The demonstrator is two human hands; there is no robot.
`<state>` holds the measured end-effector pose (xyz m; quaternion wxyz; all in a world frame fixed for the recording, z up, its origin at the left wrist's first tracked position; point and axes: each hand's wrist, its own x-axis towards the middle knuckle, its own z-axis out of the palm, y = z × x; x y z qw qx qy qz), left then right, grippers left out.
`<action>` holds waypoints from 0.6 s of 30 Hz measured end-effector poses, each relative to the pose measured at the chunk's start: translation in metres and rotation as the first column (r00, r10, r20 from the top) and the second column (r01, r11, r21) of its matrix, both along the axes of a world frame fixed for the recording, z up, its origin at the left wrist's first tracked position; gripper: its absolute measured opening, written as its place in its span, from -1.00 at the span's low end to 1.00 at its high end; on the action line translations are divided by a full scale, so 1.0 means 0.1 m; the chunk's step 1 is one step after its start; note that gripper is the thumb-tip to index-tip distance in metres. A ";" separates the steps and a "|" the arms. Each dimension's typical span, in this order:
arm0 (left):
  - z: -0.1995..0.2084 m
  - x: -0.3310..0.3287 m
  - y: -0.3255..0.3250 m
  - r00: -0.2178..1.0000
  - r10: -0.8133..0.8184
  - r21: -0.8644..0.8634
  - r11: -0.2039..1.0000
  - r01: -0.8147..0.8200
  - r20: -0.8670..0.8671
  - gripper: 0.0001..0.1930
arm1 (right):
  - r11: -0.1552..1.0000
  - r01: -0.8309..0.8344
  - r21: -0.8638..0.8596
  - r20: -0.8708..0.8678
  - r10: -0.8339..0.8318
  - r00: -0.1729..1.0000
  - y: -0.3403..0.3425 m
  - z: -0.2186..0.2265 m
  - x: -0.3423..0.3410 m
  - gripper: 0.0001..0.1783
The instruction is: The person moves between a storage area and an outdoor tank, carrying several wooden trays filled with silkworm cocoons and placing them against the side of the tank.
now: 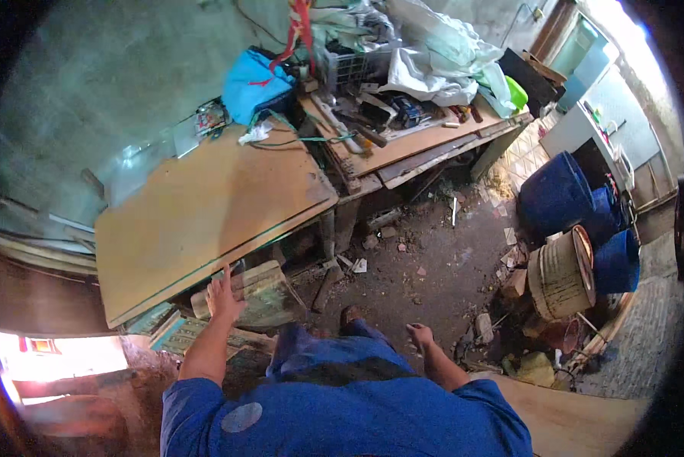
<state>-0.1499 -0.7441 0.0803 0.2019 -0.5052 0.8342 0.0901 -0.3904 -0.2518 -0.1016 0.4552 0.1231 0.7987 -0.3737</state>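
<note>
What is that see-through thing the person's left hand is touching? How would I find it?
Start at the big bare wooden tabletop on the left side. Look just under its near edge, where the left hand lies flat on a clear glass pane leaning there. Unlike the brown boards and rubble around it, you can see through it, and its edges look greenish.

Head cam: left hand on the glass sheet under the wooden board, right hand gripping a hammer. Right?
Not quite. The right hand is empty, hanging loose over the dirt floor; no hammer in it. The left hand does rest on the glass sheet below the wooden board, as the head view shows.
</note>
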 end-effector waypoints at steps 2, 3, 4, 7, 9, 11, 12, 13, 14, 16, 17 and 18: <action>-0.07 -0.14 0.06 0.998 -0.063 -0.007 0.998 0.063 -0.020 0.21 | 0.985 -0.142 0.094 -0.206 0.159 0.966 0.53 -0.74 -0.16 -0.58; -0.14 -0.03 0.09 0.997 -0.073 -0.043 0.996 0.072 -0.010 0.23 | 0.986 -0.148 0.074 -0.191 0.160 0.968 0.52 -0.86 -0.17 -0.58; -0.32 0.18 0.06 0.993 -0.113 -0.127 0.986 0.111 -0.012 0.18 | 0.986 -0.153 0.069 -0.132 0.161 0.978 0.49 -0.87 -0.19 -0.59; -0.29 0.24 0.06 0.997 -0.071 -0.024 0.997 0.070 -0.038 0.06 | 0.994 -0.096 0.050 0.031 0.095 0.995 0.50 -0.75 -0.19 -0.60; -0.25 0.19 0.09 0.997 -0.074 -0.017 0.997 0.075 0.019 0.02 | 0.999 -0.037 0.038 0.134 0.032 0.991 0.49 -0.73 -0.16 -0.60; -0.17 0.08 0.13 0.995 -0.089 0.006 0.996 0.088 0.053 -0.02 | 0.958 -0.287 0.014 -0.083 0.287 0.954 0.77 -1.12 -0.16 -0.57; -0.15 0.02 0.14 0.964 -0.255 -0.039 0.965 0.258 0.073 -0.03 | 0.962 -0.271 0.022 -0.081 0.272 0.959 0.91 -1.30 -0.17 -0.57; -0.14 -0.06 0.14 0.905 -0.414 -0.082 0.903 0.422 0.100 -0.05 | 0.839 -0.537 0.088 -0.349 0.531 0.772 1.03 -1.41 -0.16 -0.56; -0.14 -0.07 0.14 0.904 -0.414 -0.083 0.902 0.424 0.109 -0.05 | 0.678 -0.680 0.277 -0.591 0.679 0.436 0.98 -1.32 -0.18 -0.55; -0.17 -0.11 0.10 0.919 -0.374 0.223 0.913 0.341 0.127 -0.09 | 0.930 -0.366 0.038 -0.111 0.368 0.923 0.72 -0.98 -0.29 -0.54; -0.20 -0.18 0.13 0.914 -0.384 0.228 0.909 0.349 0.130 -0.09 | 0.988 -0.123 0.098 0.104 0.113 0.988 0.48 -0.52 -0.36 -0.53; -0.17 -0.31 0.17 0.887 -0.440 0.240 0.885 0.400 0.143 -0.12 | 0.990 -0.105 0.098 0.080 0.098 0.992 0.54 -0.53 -0.40 -0.53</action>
